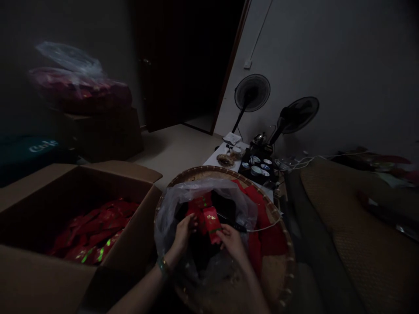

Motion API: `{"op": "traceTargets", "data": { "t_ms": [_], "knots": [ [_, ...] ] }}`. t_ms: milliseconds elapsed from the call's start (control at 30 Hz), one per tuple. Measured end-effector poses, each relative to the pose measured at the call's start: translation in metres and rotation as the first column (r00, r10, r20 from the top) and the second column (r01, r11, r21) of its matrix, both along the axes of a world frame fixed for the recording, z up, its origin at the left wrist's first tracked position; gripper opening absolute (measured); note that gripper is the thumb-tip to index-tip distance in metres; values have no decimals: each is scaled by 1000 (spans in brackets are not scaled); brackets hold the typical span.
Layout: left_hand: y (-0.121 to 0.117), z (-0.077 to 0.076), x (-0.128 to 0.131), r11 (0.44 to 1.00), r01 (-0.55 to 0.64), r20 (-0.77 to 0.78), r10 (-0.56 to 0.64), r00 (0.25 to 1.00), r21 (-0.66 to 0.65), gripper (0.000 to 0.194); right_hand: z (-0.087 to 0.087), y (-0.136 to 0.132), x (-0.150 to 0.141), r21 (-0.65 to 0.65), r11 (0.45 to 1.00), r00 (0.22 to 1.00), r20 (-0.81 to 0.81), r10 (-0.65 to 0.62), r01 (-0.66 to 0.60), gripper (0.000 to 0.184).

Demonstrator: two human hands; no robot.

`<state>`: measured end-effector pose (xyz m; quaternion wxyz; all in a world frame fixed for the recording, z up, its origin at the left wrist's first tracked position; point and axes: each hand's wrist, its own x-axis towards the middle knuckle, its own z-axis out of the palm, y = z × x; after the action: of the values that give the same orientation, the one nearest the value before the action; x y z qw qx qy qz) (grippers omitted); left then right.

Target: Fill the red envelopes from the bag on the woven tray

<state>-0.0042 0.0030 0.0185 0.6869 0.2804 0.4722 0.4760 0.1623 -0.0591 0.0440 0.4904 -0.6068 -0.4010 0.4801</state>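
Two hands and one round woven tray, lower centre; one open carton, lower left; two fans, upper right of centre.

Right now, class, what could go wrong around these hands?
The white cord runs close beside the right hand, so the wrist might snag it. The crumpled plastic bag spreads open in the woven tray, so the red packet could slip into its folds if the grip loosens. The dim light may also make small markings hard to check.
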Motion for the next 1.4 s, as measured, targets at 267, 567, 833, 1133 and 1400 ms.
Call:
{"op": "traceTargets", "data": {
  "t_ms": [267,567,833,1133,1400],
  "knots": [
    [15,-12,1,798,294,-669,176,722,526,35,120,54,-60,322,898,929,-112,352,-301,67],
    [32,1,-7,630,753,-957,291,1,192,25,-3,38,-31,104,967,663,745,79,-232,32],
    [34,-5,-8,724,647,-969,221,109,238,40,-56,23,-51,128,988,358,930,-90,-85,50],
    [33,15,-19,681,535,-777,82,624,501,29,-58,27,-45,247,969,834,540,-117,-24,11],
    [26,31,-28,614,665,-842,-2,540,425,9,-53,19,-43,152,987,974,206,-92,61,24]
  ]
}}
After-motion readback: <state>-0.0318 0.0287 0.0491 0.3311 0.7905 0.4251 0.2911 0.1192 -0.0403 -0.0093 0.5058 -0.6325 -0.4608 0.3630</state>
